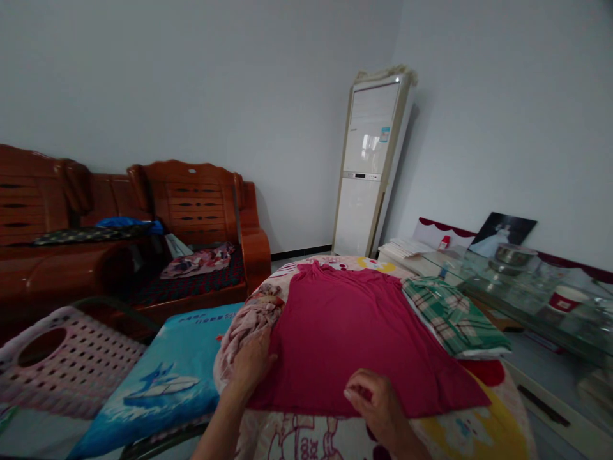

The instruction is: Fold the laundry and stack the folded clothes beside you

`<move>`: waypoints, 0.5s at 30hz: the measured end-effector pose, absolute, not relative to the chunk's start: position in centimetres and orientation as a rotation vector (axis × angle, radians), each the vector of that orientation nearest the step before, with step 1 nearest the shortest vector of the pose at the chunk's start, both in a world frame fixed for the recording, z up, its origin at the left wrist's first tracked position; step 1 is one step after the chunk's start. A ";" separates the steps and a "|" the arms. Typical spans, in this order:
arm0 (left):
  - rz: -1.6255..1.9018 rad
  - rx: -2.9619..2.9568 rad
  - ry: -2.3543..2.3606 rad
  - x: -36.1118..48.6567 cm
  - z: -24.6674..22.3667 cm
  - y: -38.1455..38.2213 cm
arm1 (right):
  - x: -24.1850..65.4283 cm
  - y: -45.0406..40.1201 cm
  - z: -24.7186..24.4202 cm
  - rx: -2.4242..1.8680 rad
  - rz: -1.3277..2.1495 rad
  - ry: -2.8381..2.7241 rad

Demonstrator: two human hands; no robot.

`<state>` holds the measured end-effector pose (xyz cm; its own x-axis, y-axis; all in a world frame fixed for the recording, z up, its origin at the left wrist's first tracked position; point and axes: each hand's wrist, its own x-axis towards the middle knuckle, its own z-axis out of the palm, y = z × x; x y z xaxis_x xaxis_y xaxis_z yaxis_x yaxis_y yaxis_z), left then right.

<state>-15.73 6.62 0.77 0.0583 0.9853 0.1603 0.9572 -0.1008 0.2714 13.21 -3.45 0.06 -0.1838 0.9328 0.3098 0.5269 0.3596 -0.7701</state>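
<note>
A magenta shirt (pixel 345 332) lies spread out on a round table, its hem towards me. My left hand (pixel 252 361) rests on the shirt's left edge, against a bunched pink patterned cloth (pixel 244 326); its fingers are stretched out. Over the lower part of the shirt, close to the hem, is my right hand (pixel 376 397). Its fingers are loosely curled, with a gap to the thumb and nothing visible between them. A folded green plaid garment (pixel 453 313) lies along the shirt's right side.
A patterned tablecloth (pixel 460 431) covers the table. Left of it are a blue cushion (pixel 191 358) and a pink woven chair back (pixel 71 358). Wooden seats (pixel 191 198) stand behind. A glass shelf (pixel 517 294) with bowls and cups borders the right; a tall air conditioner (pixel 361 191) fills the corner.
</note>
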 end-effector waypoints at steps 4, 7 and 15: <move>0.614 2.182 1.791 -16.3 2.4 6.7 | 11.5 -2.5 0.7 -1.164 0.932 -1.680; 0.710 2.108 1.512 -14.6 3.9 6.6 | 10.1 -1.3 0.6 -1.097 1.156 -1.483; 0.514 1.756 0.872 -7.0 2.8 6.7 | 8.1 2.5 -0.3 -1.135 1.315 -1.266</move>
